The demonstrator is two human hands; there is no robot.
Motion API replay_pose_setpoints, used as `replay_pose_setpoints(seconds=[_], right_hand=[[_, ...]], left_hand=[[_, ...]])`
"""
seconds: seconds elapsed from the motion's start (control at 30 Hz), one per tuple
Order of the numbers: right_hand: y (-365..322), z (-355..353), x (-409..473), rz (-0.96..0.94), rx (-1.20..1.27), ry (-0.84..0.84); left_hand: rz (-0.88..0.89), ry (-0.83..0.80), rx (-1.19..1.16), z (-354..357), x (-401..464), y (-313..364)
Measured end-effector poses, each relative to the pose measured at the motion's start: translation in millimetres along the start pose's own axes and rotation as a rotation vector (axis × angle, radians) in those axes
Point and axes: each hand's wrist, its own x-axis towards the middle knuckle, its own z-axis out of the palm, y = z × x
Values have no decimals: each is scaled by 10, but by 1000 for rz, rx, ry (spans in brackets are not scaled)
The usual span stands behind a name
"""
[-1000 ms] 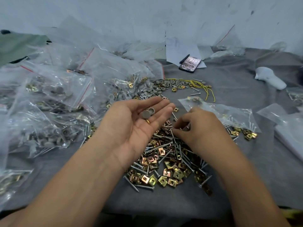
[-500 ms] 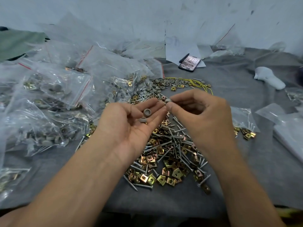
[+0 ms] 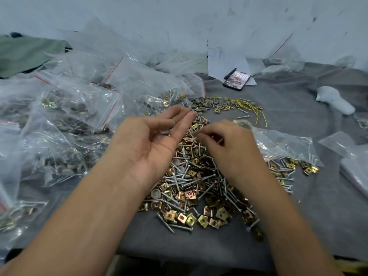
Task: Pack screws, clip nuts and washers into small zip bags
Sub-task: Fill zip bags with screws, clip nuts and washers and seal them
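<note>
Cupped palm-up over the heap, the left hand makes a loose, spread grip with a grey washer lying in the hollow at the base of its fingers, carried rather than pinched. Half a second ago the right hand met the left fingertips to hand over a washer; it has since dropped back towards the pile of screws, brass clip nuts and a few grey washers on the grey tabletop. Its fingers are now curled with the tips drawn together, but motion blur hides whether they pinch a screw or anything at all, so I cannot tell what its grip holds. That shift reads as one count delivered and the next pick begun, so the left palm appears to be serving as the tally tray for a set that is probably not yet complete. No bag is in either hand; a part-filled zip bag lies just right of the right hand, touching the pile's edge, and many filled bags are heaped on the left. Further back lie more grey washers, some yellow wire and a phone. Bagging looks like the step still to come.
</note>
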Motion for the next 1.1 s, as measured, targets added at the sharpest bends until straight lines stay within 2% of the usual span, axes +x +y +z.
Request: replay_pose_setpoints(seconds=[0.07, 0.27, 0.6, 0.77, 1.1], right_hand=[[4, 72, -4, -7, -122, -115], [2, 92, 24, 32, -299, -125], [49, 10, -33, 129, -294, -164], [3, 92, -46, 124, -272, -134], [-10, 98, -35, 74, -177, -78]], left_hand=[[24, -1, -7, 2, 13, 86], [34, 13, -10, -31, 4, 242], [72, 52, -53, -100, 6, 304], [108, 63, -57, -107, 32, 297], [71, 47, 20, -82, 52, 144]])
